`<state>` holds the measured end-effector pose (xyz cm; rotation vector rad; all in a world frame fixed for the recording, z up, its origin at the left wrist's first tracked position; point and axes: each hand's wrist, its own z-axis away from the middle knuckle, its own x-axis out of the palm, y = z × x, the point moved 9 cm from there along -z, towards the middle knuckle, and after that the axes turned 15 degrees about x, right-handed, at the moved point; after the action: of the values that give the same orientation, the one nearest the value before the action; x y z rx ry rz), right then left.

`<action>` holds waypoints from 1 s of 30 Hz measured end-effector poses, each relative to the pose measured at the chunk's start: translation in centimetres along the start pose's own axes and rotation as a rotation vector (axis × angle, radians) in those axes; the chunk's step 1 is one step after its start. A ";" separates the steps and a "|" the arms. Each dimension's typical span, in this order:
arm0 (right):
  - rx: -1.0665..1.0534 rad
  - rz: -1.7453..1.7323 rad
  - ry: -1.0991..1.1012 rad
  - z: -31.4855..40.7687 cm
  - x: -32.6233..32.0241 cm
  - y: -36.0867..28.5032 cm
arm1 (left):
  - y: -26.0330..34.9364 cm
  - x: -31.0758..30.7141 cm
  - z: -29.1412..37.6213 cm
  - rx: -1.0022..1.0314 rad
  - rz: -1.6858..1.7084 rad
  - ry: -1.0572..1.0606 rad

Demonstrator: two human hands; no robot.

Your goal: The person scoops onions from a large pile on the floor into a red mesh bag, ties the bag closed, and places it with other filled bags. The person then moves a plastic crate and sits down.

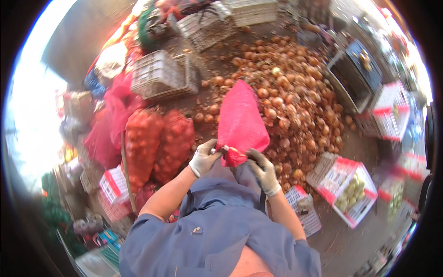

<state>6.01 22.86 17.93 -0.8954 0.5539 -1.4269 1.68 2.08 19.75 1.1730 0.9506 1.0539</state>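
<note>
A pink mesh sack [241,119] is stretched out in front of me, over the near left edge of a large pile of onions [294,90]. My left hand [205,158], in a pale work glove with darkened fingers, grips the near left corner of the sack. At the sack's near right edge, my gloved right hand [263,169] has its fingers against the mesh, bunching the edge. What the sack holds cannot be told. Left of it stand two filled red mesh sacks of onions [143,149], close together.
A plastic crate [162,78] stands beyond the filled sacks, with other crates farther back. Onions lie loose by the pile's left edge. At right are a blue-topped open box [349,76] and a printed carton of pale onions [358,197]. A stick [125,173] leans at left.
</note>
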 end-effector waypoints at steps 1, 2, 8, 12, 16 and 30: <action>0.002 -0.057 0.065 -0.2 -1.2 1.1 | 0.0 -1.0 0.2 -0.010 0.083 0.066; 0.033 -0.097 0.074 0.0 -1.6 1.3 | -0.6 -1.9 0.5 -0.031 0.178 0.111; 0.181 0.026 0.257 0.6 -6.3 8.4 | 3.1 -6.1 1.4 0.217 0.480 0.217; 0.205 0.054 0.243 0.1 -4.1 9.0 | 1.0 -14.9 4.6 0.135 0.618 0.503; 0.074 0.252 0.218 -1.8 0.6 8.8 | 3.5 -29.6 9.7 0.269 0.558 0.861; 0.112 0.802 0.007 0.1 19.0 11.2 | 29.3 -85.3 43.6 0.815 -0.916 1.138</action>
<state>14.78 3.35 12.48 -0.4825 0.7250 -0.7195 18.51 -88.87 58.21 0.4517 2.6613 0.4661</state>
